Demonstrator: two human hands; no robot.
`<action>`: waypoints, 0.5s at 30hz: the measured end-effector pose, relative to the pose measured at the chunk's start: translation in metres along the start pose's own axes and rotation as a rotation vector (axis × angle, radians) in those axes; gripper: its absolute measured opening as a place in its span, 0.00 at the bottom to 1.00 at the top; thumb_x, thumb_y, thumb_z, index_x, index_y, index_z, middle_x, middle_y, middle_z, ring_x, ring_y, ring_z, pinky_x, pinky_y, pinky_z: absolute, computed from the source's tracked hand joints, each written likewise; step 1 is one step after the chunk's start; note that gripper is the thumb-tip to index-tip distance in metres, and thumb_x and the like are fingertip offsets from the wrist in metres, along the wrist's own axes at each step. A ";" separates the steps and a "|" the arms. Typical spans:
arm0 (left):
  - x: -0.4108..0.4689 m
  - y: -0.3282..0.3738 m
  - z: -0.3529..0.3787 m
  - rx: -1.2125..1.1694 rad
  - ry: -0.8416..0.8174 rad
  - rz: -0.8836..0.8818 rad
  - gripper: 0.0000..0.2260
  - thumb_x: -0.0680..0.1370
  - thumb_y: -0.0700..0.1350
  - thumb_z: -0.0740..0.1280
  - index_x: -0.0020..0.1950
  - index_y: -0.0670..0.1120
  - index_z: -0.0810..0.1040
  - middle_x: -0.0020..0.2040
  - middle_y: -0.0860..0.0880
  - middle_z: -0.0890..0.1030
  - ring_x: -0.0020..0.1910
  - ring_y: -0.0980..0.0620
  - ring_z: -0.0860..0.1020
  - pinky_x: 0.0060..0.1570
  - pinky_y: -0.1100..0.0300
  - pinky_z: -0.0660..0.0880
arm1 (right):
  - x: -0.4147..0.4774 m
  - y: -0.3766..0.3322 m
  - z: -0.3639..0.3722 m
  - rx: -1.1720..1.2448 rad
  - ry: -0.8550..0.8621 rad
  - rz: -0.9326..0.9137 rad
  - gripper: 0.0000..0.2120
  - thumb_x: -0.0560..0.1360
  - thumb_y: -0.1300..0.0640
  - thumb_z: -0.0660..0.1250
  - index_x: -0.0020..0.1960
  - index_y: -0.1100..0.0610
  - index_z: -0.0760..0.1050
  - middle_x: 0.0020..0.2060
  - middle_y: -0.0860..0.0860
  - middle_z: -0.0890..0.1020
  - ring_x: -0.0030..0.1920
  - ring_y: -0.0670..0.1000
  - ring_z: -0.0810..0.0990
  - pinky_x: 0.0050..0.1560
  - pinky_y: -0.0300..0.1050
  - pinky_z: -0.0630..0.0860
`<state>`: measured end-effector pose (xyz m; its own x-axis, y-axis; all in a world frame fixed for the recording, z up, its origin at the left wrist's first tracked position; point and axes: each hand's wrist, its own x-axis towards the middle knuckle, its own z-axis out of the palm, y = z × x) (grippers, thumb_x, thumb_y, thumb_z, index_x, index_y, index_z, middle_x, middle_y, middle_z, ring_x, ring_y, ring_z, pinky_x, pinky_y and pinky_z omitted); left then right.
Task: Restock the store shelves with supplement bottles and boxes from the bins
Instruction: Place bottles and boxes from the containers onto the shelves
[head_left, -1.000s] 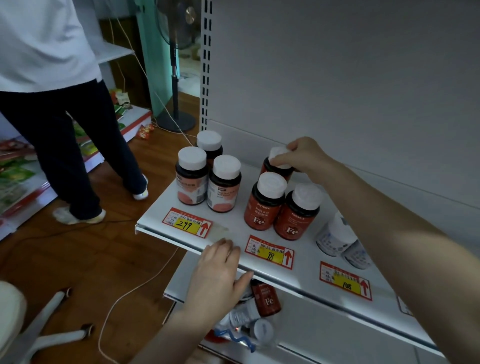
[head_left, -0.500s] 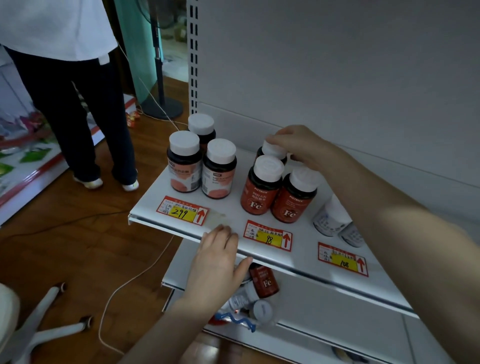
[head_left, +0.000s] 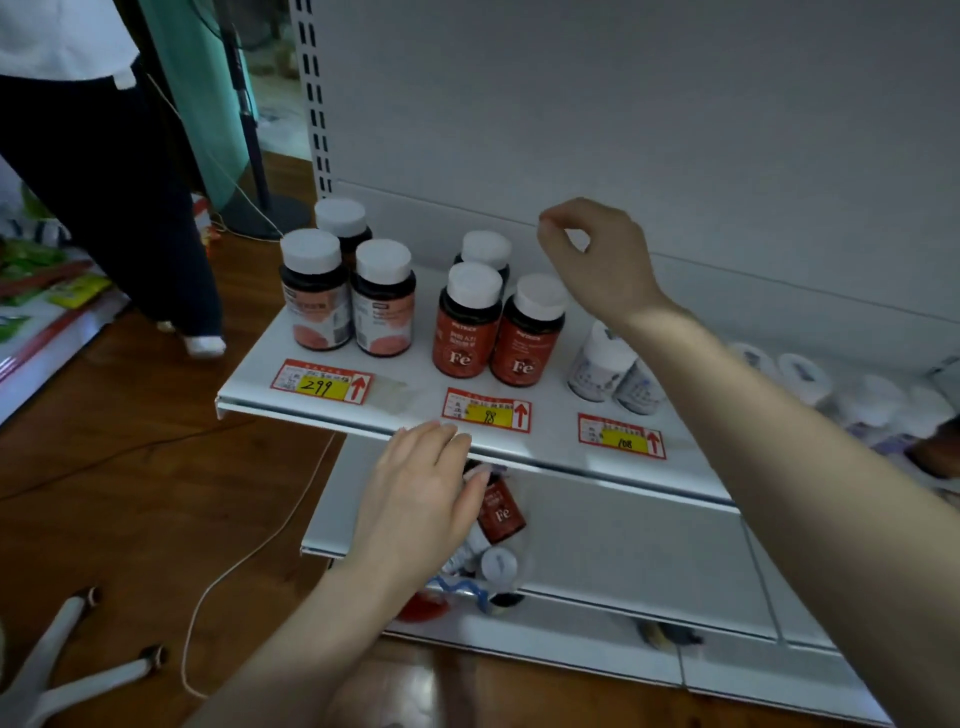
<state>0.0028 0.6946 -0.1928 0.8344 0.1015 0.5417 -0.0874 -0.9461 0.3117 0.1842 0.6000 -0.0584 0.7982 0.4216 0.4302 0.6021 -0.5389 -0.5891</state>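
**Hovering empty above the shelf (head_left: 553, 415)**

Right hand (head_left: 592, 260), fingers curled on nothing, hangs over three Fe bottles (head_left: 467, 322). Left hand (head_left: 421, 493) lies flat, half-covering a lower Fe bottle (head_left: 501, 512). Forearm (head_left: 779, 415) partly blocks the white bottles (head_left: 597, 364); bystander's legs (head_left: 130, 208) cut off.

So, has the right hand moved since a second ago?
Yes. The right hand has come off the rear Fe bottle and is now right of it and higher, before the back panel, holding nothing.
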 end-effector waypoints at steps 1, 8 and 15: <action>-0.004 0.006 -0.002 -0.002 -0.001 0.004 0.17 0.74 0.49 0.61 0.49 0.36 0.81 0.46 0.41 0.82 0.47 0.42 0.80 0.53 0.54 0.71 | -0.011 -0.001 -0.004 -0.003 0.004 0.007 0.10 0.78 0.59 0.60 0.54 0.59 0.78 0.54 0.50 0.80 0.53 0.44 0.74 0.48 0.26 0.65; -0.052 0.034 -0.005 -0.007 -0.071 -0.012 0.17 0.72 0.48 0.61 0.48 0.37 0.81 0.45 0.42 0.82 0.44 0.43 0.81 0.50 0.58 0.68 | -0.101 0.003 -0.019 0.012 0.028 0.017 0.10 0.76 0.60 0.62 0.53 0.61 0.79 0.51 0.52 0.82 0.49 0.43 0.77 0.47 0.28 0.67; -0.102 0.024 0.009 0.016 -0.331 -0.097 0.16 0.72 0.49 0.59 0.45 0.39 0.81 0.40 0.43 0.82 0.40 0.43 0.80 0.40 0.56 0.75 | -0.184 0.023 0.001 0.024 -0.030 0.043 0.10 0.75 0.58 0.63 0.52 0.61 0.80 0.48 0.53 0.83 0.51 0.50 0.79 0.50 0.35 0.69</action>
<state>-0.0794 0.6588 -0.2476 0.9700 0.0880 0.2266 0.0072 -0.9421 0.3351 0.0515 0.5111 -0.1521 0.8224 0.4201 0.3837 0.5663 -0.5393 -0.6232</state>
